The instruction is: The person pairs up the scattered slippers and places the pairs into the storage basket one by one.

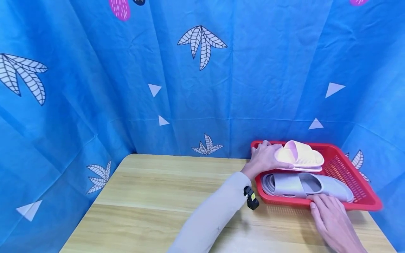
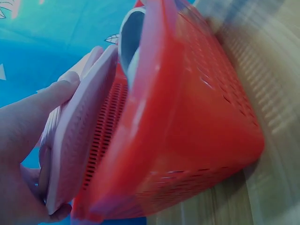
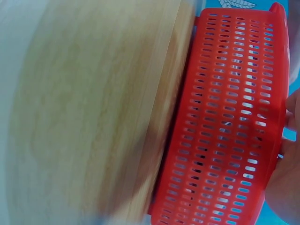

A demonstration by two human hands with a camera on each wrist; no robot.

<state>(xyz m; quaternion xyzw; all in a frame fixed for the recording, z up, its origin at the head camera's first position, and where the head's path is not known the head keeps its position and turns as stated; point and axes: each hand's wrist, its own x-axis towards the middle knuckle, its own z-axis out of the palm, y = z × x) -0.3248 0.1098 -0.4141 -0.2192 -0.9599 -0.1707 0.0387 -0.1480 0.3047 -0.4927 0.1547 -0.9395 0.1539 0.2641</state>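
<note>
My left hand (image 1: 264, 157) grips a pair of pale pink slippers (image 1: 306, 156) by one end, over the back part of a red plastic basket (image 1: 360, 206). In the left wrist view the thumb lies on one side of the pink slippers (image 2: 80, 126), with fingertips around the lower edge. Grey slippers (image 1: 288, 184) lie along the basket's front side, below the pink ones. My right hand (image 1: 333, 221) holds the basket's front rim, its fingers reaching over the edge beside the grey slippers. In the right wrist view that hand (image 3: 286, 173) is partly cut off at the rim.
The basket stands at the right end of a wooden table (image 1: 152, 186), close to a blue patterned curtain (image 1: 269, 77) behind. More curtain hangs at the left and right sides. A small black device (image 1: 251, 198) is strapped on the left wrist.
</note>
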